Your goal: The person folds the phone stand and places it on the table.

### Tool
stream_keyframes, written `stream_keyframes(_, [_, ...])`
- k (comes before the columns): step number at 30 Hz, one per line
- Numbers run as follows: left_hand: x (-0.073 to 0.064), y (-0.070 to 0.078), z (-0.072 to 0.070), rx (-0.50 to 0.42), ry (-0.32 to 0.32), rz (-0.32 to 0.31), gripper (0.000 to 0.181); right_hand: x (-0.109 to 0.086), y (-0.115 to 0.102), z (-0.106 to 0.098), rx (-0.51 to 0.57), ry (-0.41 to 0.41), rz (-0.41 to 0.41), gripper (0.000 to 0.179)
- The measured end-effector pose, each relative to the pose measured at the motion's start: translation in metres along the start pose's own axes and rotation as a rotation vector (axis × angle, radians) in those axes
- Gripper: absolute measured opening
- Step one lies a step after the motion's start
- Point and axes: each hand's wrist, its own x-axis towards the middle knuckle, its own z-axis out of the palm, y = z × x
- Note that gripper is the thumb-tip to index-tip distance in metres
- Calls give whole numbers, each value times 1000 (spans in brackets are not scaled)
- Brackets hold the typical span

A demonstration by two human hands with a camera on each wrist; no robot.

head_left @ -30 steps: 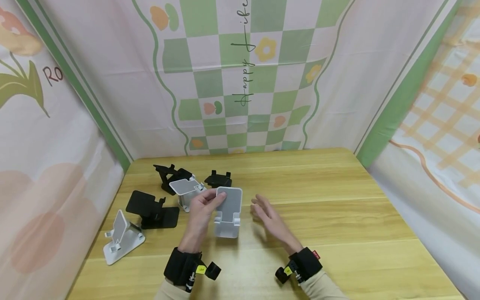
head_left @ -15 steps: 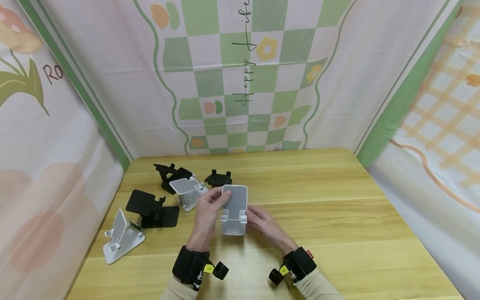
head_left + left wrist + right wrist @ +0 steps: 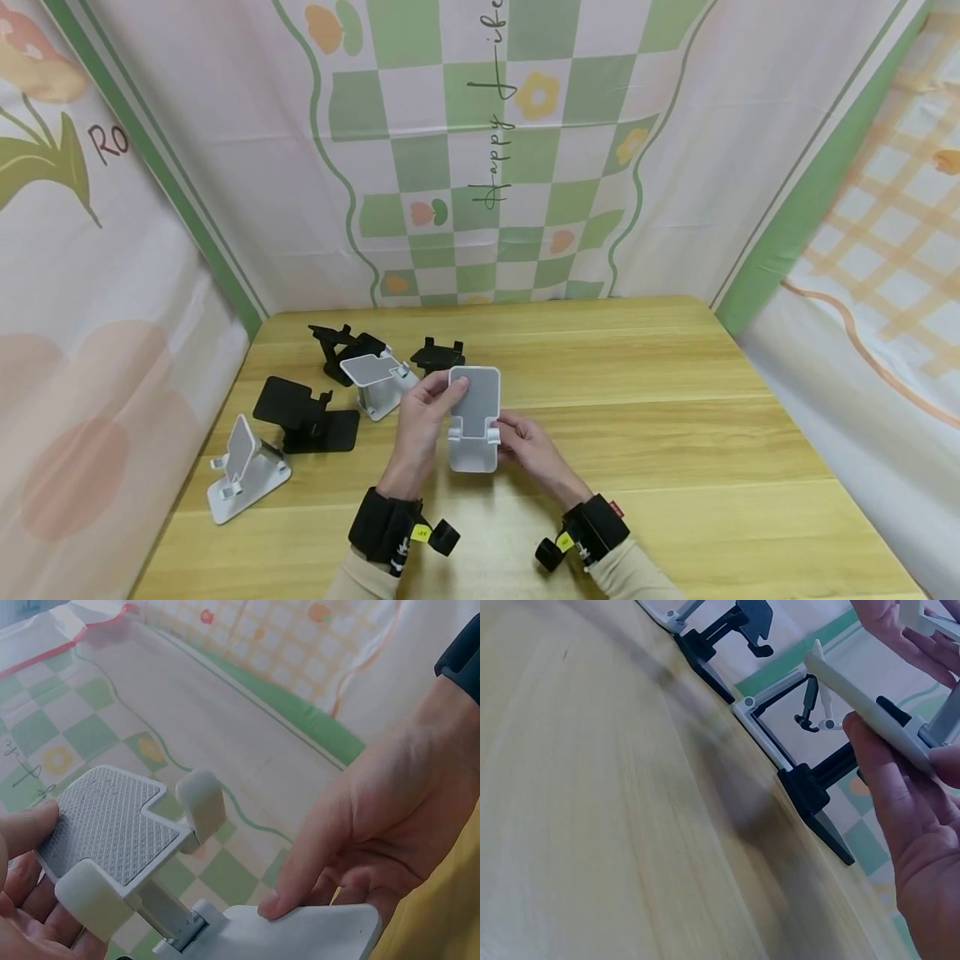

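A white phone stand (image 3: 477, 400) with a grey ribbed pad is held up over the table in front of me. My left hand (image 3: 417, 429) grips its upper plate, thumb lying on the pad in the head view. My right hand (image 3: 536, 454) pinches the stand from the right. In the left wrist view the right thumb lies on top of the flat white base (image 3: 292, 930), fingers underneath. Between base and pad plate a hinged silver arm (image 3: 169, 911) shows. The right wrist view has the base edge-on between thumb and fingers (image 3: 885, 780).
Several more phone stands stand on the left of the wooden table (image 3: 675, 433): a white one (image 3: 251, 487) in front, a black one (image 3: 318, 425) behind it, another white one (image 3: 371, 375), and black ones at the back (image 3: 337, 346) and back middle (image 3: 438, 357). A printed curtain (image 3: 570, 167) surrounds the table.
My left hand has shifted right with the white phone stand. My right hand, apart from it a second ago, has come in from the right and taken hold of its base.
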Motion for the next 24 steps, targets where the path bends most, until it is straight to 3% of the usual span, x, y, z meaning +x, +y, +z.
stream_keyframes(6, [3, 1, -2, 27, -81, 28, 25, -2, -1, -2, -50, 14, -16, 47])
stream_keyframes(10, [6, 0, -6, 59, -179, 38, 37, -3, -1, -3, -85, 10, -43, 46])
stream_keyframes(17, [10, 0, -13, 99, -365, 60, 57, -3, -4, -6, -33, -17, -74, 44])
stream_keyframes(24, [14, -1, -16, 142, -476, 77, 62, -4, -4, -7, -11, -29, -77, 44])
